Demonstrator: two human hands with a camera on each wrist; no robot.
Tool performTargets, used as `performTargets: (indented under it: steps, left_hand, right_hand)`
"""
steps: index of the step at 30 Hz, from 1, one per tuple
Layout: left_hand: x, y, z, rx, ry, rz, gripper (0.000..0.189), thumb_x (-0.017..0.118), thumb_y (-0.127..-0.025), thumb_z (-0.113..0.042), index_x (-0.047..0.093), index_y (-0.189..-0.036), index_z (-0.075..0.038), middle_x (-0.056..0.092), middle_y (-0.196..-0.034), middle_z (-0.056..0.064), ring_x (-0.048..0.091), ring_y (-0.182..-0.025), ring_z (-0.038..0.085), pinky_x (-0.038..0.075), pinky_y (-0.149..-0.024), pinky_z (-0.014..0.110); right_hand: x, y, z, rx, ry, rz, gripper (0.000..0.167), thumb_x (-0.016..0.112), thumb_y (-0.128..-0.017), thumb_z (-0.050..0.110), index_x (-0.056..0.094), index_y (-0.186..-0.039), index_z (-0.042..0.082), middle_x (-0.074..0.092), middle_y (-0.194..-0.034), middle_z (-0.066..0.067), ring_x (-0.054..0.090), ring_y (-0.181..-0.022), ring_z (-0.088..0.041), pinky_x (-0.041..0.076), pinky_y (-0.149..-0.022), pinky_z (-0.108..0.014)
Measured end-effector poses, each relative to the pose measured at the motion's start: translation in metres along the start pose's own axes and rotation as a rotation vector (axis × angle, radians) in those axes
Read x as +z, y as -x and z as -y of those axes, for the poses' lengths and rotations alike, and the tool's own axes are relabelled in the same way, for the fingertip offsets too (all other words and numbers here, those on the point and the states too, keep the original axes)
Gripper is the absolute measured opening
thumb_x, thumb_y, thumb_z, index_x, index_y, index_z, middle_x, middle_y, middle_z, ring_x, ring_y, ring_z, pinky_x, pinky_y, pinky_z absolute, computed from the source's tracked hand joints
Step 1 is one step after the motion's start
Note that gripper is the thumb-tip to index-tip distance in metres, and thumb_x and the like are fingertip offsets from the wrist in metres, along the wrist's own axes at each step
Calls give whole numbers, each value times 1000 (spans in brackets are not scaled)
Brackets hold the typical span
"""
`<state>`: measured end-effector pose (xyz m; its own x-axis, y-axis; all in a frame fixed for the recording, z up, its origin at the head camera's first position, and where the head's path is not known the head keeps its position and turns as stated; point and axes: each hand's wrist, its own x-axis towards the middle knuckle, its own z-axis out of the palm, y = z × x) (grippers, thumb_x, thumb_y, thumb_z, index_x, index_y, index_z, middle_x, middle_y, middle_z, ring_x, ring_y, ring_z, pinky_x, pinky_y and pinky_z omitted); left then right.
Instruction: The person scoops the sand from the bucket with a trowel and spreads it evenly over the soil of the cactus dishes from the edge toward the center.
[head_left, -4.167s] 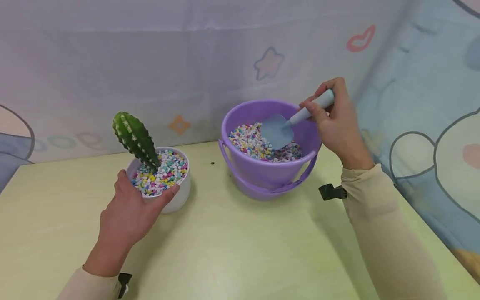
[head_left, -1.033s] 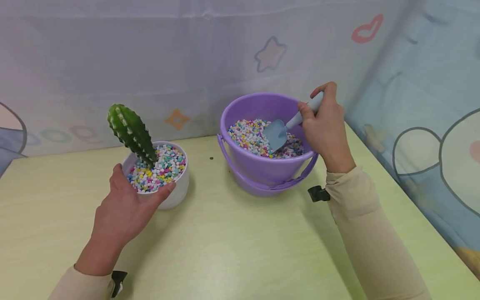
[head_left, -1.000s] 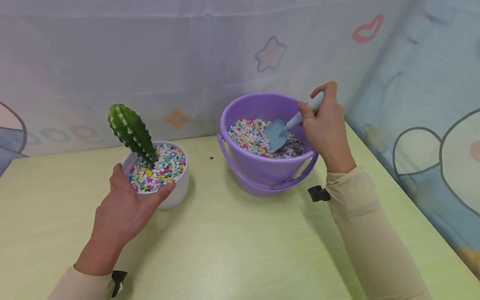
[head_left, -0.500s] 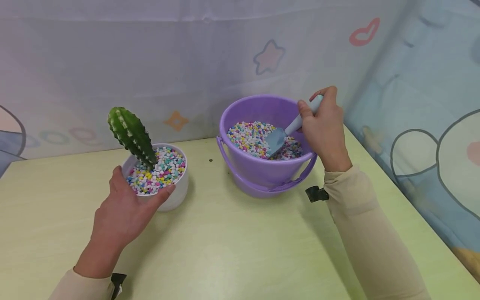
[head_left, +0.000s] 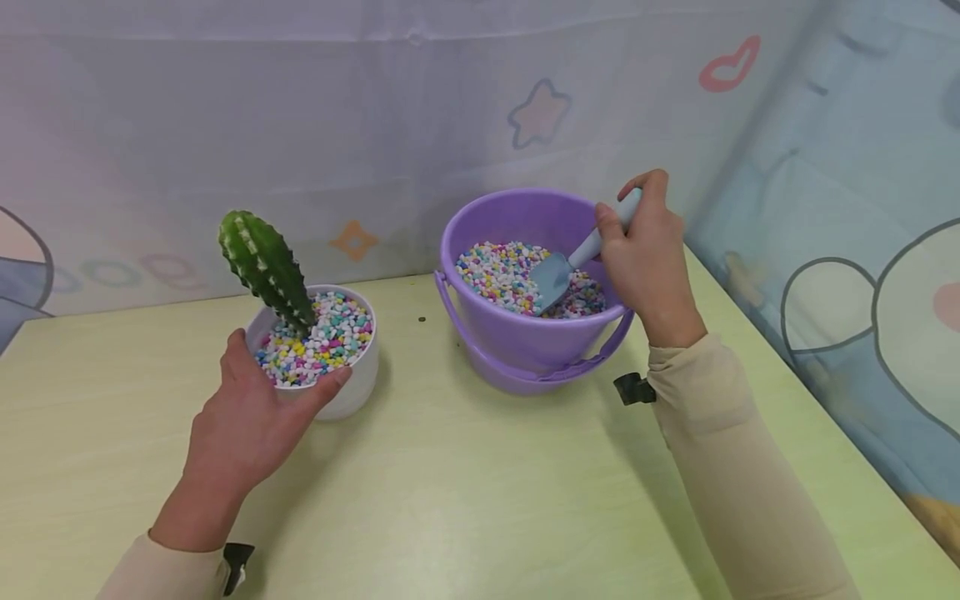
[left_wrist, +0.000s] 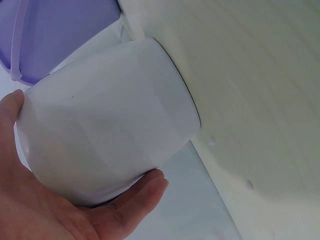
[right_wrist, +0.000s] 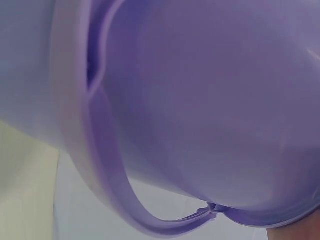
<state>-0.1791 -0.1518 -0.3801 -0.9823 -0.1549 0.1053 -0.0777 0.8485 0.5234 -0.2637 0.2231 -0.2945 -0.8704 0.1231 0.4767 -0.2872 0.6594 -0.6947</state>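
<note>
My left hand [head_left: 251, 417] holds the near side of a white pot [head_left: 356, 382], thumb and fingers spread around its wall. In the left wrist view the fingers curve about the pot [left_wrist: 107, 120]. A green cactus [head_left: 264, 265] leans left in it, set among small multicoloured pebbles [head_left: 339, 332]. Over the right rim of a purple bucket [head_left: 517, 354], my right hand [head_left: 648, 258] grips the handle of a light blue toy shovel [head_left: 552, 279]. The shovel's blade touches the pebbles in the bucket, its tip partly sunk. Only the bucket's outside [right_wrist: 210, 100] and its handle fill the right wrist view.
The pale wooden table [head_left: 450, 483] carries both containers. A tiny dark speck [head_left: 422, 319] lies between them. Behind stands a printed cloth [head_left: 420, 125], with another printed cloth [head_left: 862, 275] along the right edge. The bucket's handle hangs down its front.
Since the earliest frame, the shovel has gone lower, its blade tip now in the pebbles, and my right hand has moved slightly left. Over the last second the shovel tilted a little. The left hand stays on the pot.
</note>
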Motion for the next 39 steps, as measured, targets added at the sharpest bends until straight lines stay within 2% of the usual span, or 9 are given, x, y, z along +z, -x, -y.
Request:
performTargets:
  steps: [10, 16, 23, 29, 35, 39]
  left_hand:
    - [0, -1, 1, 6, 3, 1, 120, 55, -83, -75, -2, -148, 9, 34, -133, 34, 58, -88, 54, 43, -64, 58]
    - [-1, -1, 1, 8, -1, -3, 119, 55, -83, -75, -1, -148, 9, 35, -132, 33, 58, -88, 54, 43, -62, 57]
    - [0, 0, 0, 5, -7, -4, 120, 55, -83, -75, -1, -148, 9, 35, -132, 34, 59, -87, 54, 43, -62, 57]
    - [-1, -1, -1, 10, -10, -12, 120, 55, -83, -75, -1, -147, 9, 35, -131, 33, 59, -86, 54, 43, -62, 58]
    - [-1, -1, -1, 5, -4, -8, 120, 55, -82, -75, -1, -148, 9, 35, -131, 33, 58, -87, 54, 43, -62, 58]
    - [0, 0, -1, -4, 1, 1, 120, 55, -82, -75, -1, -148, 8, 35, -131, 32, 58, -88, 53, 43, -63, 57]
  right_hand:
    - [-1, -1, 0, 12, 7, 25, 33, 48, -103, 31, 33, -120, 6, 64, -90, -17, 68, -68, -23, 53, -63, -30]
    - [-1, -1, -1, -3, 6, 14, 33, 49, -103, 30, 34, -119, 5, 65, -91, -17, 69, -69, -26, 53, -63, -31]
    - [0, -1, -3, 0, 20, 17, 34, 49, -103, 31, 33, -119, 6, 64, -90, -15, 68, -67, -22, 53, -62, -32]
    - [-2, -1, -2, -7, 13, 14, 35, 49, -103, 32, 33, -119, 5, 64, -90, -17, 69, -68, -24, 53, -62, -30]
    - [-1, -1, -1, 6, -55, -1, 35, 50, -103, 30, 34, -119, 3, 59, -93, -18, 70, -72, -30, 55, -65, -29]
    - [-1, -1, -2, 30, -125, -6, 35, 50, -103, 28, 34, -120, 2, 55, -98, -18, 70, -73, -29, 56, -65, -28]
